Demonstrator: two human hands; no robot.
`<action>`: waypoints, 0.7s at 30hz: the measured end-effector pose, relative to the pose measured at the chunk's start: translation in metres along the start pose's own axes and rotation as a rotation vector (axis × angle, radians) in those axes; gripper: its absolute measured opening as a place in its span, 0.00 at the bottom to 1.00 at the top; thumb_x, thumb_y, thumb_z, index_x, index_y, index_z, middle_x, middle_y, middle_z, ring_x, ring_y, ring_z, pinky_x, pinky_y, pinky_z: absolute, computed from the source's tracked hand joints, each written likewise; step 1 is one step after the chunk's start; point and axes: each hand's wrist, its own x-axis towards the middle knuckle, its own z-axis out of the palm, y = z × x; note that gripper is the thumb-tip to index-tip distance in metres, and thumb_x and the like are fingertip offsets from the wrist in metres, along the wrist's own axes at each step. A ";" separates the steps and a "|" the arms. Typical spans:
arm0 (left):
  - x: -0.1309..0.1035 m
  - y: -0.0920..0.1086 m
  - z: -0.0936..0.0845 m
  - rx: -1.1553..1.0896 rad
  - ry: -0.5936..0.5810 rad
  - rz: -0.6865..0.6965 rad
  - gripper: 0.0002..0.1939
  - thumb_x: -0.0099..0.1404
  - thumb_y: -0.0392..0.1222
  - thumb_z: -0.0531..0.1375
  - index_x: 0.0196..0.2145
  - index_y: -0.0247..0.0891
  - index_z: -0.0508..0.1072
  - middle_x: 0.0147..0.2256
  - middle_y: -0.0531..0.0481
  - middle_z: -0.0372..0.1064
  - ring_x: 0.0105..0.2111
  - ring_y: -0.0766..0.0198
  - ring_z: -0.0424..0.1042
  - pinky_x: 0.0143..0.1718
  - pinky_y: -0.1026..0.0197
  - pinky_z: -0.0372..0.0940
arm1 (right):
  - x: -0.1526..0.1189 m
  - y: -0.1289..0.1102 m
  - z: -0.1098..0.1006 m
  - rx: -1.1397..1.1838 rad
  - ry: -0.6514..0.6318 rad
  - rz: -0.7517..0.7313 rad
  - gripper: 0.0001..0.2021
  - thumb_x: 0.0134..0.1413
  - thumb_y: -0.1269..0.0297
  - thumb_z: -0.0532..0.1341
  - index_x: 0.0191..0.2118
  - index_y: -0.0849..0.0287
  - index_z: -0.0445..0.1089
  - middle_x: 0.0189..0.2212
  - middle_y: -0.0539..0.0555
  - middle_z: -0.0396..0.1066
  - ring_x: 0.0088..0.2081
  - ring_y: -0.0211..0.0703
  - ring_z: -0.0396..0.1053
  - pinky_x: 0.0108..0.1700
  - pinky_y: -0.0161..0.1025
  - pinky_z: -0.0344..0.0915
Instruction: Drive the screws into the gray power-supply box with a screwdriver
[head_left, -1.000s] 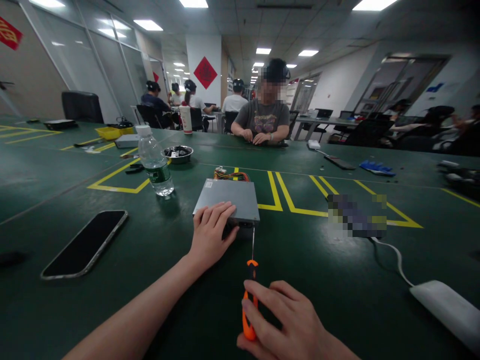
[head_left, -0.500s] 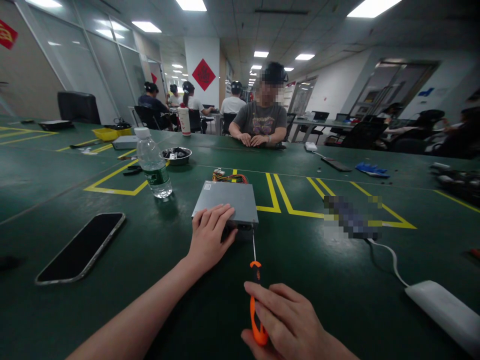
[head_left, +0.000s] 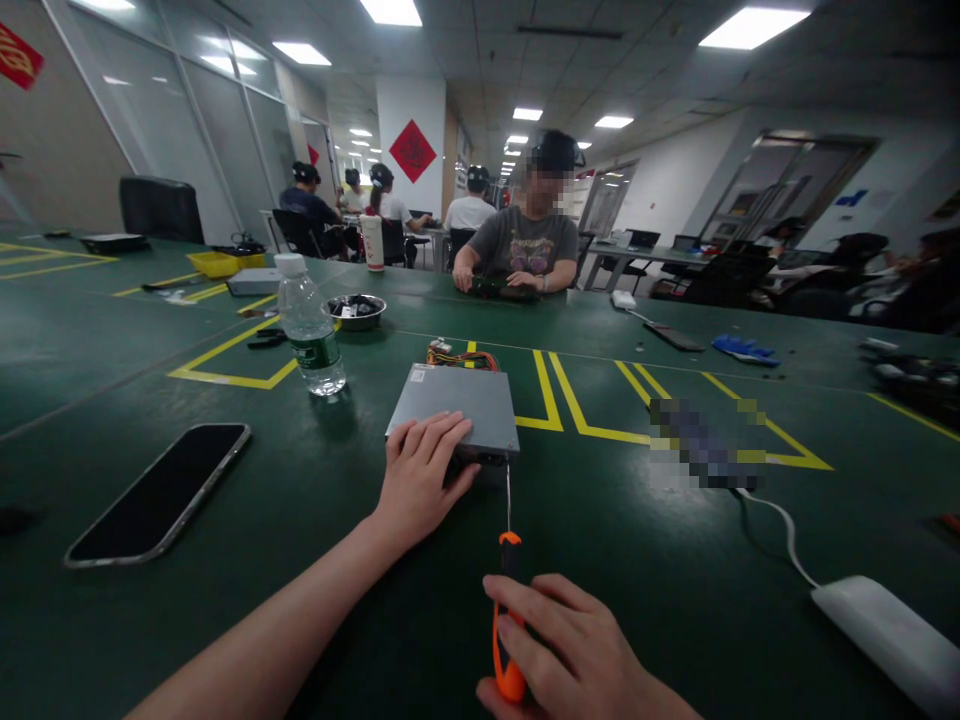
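A grey computer power supply unit (head_left: pixel 459 396) lies flat on the green table, its bundle of coloured wires (head_left: pixel 465 356) sticking out at the far side. My left hand (head_left: pixel 424 465) grips its near left part, fingers spread across the top and thumb against the near face. In my right hand (head_left: pixel 570 645) is a screwdriver (head_left: pixel 510 555) with an orange and black handle, held between thumb and fingers. Its thin shaft points away from me, with the tip at the unit's near right corner. Whether the tip sits in a screw is too small to tell.
A water bottle (head_left: pixel 310 335) and a metal bowl (head_left: pixel 356 311) of small parts stand to the left, beyond a phone (head_left: pixel 161 495). At right lie a white power strip (head_left: pixel 889 635) with a cable and blue gloves (head_left: pixel 744 350). Opposite sits a person (head_left: pixel 521 245).
The screwdriver's handle has turned and shifted slightly left and down with my right hand. My left hand stays on the unit. The person opposite has moved their hands apart over a dark object.
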 end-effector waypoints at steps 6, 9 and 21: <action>0.000 0.001 0.001 -0.001 0.005 -0.019 0.19 0.63 0.45 0.54 0.52 0.44 0.62 0.52 0.49 0.65 0.53 0.57 0.61 0.54 0.50 0.47 | 0.003 0.001 -0.005 -0.011 -0.129 0.025 0.12 0.62 0.63 0.51 0.43 0.63 0.68 0.39 0.61 0.73 0.36 0.41 0.73 0.36 0.38 0.69; 0.000 0.002 0.002 -0.009 0.013 -0.023 0.19 0.63 0.45 0.54 0.51 0.43 0.62 0.52 0.49 0.65 0.53 0.57 0.61 0.54 0.50 0.47 | 0.003 -0.001 -0.002 -0.011 -0.086 -0.003 0.10 0.61 0.64 0.54 0.39 0.64 0.69 0.37 0.61 0.74 0.31 0.40 0.72 0.32 0.37 0.67; 0.002 0.005 0.000 -0.006 -0.019 -0.052 0.19 0.62 0.45 0.55 0.51 0.43 0.62 0.52 0.49 0.65 0.53 0.56 0.60 0.52 0.50 0.48 | 0.006 -0.007 -0.003 0.012 -0.158 0.048 0.13 0.64 0.63 0.48 0.44 0.63 0.66 0.38 0.60 0.73 0.40 0.42 0.71 0.38 0.39 0.66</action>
